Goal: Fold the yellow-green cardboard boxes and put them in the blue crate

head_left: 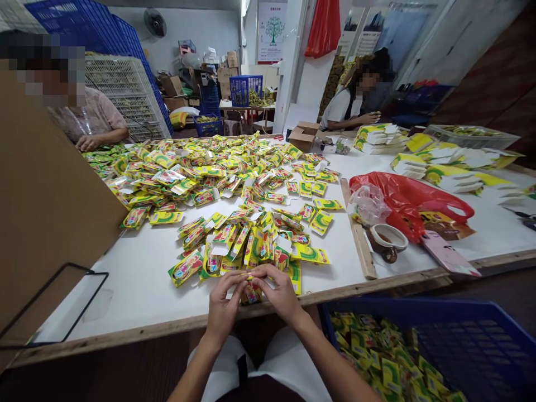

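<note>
At the table's near edge, my left hand and my right hand meet on one small printed carton, mostly yellow and red. Fingers and thumbs of both hands pinch its upper end from either side; the fingers partly hide that end. Just beyond them lies a loose heap of similar yellow-green cartons, several with white end flaps sticking out. A much larger pile of the same cartons spreads behind it over the white table.
A blue crate holding cartons stands below the table at right. A wooden strip, mug, red plastic bag and pink phone lie right. Cardboard blocks the left. Two other people sit across.
</note>
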Demonstrator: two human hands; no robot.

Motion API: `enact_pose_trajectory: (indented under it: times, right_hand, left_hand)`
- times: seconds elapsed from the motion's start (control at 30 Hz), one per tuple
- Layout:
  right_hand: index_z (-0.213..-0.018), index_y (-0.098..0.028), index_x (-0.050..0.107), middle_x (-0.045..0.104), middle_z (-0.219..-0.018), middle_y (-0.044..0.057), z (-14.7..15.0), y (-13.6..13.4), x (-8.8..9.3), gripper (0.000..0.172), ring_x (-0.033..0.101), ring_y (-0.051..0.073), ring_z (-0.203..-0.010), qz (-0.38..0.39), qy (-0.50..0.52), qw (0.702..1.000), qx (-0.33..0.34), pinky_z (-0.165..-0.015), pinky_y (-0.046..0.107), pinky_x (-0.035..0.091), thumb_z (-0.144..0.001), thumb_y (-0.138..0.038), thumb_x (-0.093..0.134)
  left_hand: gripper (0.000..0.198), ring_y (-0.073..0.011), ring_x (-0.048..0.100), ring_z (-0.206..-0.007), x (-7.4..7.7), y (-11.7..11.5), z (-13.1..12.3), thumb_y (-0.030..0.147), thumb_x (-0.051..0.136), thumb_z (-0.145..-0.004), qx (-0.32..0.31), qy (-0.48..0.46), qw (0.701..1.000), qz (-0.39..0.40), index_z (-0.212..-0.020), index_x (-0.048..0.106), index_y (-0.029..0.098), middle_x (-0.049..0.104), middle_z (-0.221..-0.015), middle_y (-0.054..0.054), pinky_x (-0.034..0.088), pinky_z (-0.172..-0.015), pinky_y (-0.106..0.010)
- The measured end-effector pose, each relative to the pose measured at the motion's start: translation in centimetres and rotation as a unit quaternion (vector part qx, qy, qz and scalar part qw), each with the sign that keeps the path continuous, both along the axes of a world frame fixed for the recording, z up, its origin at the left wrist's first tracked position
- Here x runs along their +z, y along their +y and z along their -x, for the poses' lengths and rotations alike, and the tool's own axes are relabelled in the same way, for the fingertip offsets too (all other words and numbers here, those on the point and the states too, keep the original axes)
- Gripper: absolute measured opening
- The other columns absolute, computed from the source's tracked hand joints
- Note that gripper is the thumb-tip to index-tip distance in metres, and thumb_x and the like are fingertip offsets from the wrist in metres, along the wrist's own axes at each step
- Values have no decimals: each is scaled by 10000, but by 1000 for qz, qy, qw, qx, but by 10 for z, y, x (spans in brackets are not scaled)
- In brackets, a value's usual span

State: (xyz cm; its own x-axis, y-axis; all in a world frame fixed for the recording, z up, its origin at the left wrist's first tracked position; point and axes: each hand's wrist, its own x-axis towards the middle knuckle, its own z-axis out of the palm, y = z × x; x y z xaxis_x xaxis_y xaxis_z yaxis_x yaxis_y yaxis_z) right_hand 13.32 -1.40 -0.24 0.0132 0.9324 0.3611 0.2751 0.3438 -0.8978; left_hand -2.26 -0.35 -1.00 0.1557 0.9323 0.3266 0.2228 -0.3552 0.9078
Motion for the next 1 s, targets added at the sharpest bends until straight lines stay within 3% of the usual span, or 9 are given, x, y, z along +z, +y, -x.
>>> enact_pose_trajectory:
  times: [0.17,0.3,0.43,0.5,0.6,0.67,0.73,0.87,1.0]
  right_hand:
    - [-854,-234,686,683,-854,52,-3,-9,-1,115,640,210,-832,-32,-12,999,-10,-739,333,509,-851,-234,570]
    - [-848,-242,653,675,-874,67,-64,-41,36,153,622,233,-842,-19,-98,982,-160,-743,360,495,-869,-305,515]
    - [-786,-235,645,664,-817,85,-148,-85,70,300,581,294,-799,45,-321,882,-343,-747,453,447,-814,-499,505]
    - [-781,-228,640,661,-825,94,-161,-97,76,346,575,305,-805,44,-356,848,-391,-736,461,445,-814,-532,478]
    - [-852,-217,630,659,-900,93,-126,-93,70,248,599,268,-858,7,-287,890,-353,-738,397,481,-859,-420,488]
    - [-970,-216,614,650,-1009,94,-79,-77,60,170,595,248,-971,-35,-232,938,-254,-826,383,483,-873,-303,505]
    - [-1177,-220,536,589,-1195,108,-31,-57,48,327,532,259,-1126,-70,-211,964,-146,-934,420,442,-851,-243,549]
    - [-1135,-237,556,651,-1086,71,22,-26,28,293,580,231,-1038,-96,-161,981,-43,-902,399,454,-855,-154,544]
    - [-1046,-227,594,665,-957,62,25,-18,14,238,607,210,-926,-75,-114,991,-16,-820,350,480,-870,-113,481]
  left_hand:
    - [129,-208,594,-986,2,-3,5,241,551,-850,-10,43,997,-58,-917,661,248,642,-993,-52,476,-860,-353]
    - [231,-220,579,-952,10,16,7,273,580,-825,93,110,984,-103,-1050,553,228,607,-1021,-76,472,-811,-357]
    - [316,-196,578,-798,16,41,5,274,539,-834,100,179,974,-96,-1140,498,206,628,-867,-46,461,-775,-352]
    - [250,-158,560,-687,26,45,4,265,502,-847,96,153,980,-84,-1087,538,203,618,-794,-22,463,-699,-303]
    - [182,-114,522,-565,52,33,6,287,523,-833,141,41,989,-27,-963,604,189,583,-689,8,439,-562,-232]
    - [179,-107,532,-518,69,20,8,304,555,-812,154,-24,987,48,-905,630,172,589,-634,18,438,-513,-216]
    - [187,-112,557,-506,78,6,9,311,597,-781,129,-62,983,115,-873,642,155,607,-600,19,453,-512,-216]
    - [206,-112,559,-518,69,-12,8,313,635,-755,63,-120,973,186,-861,642,137,605,-560,18,458,-508,-209]
    - [215,-89,527,-523,52,-16,8,314,650,-755,66,-166,965,192,-875,622,138,585,-575,27,422,-480,-181]
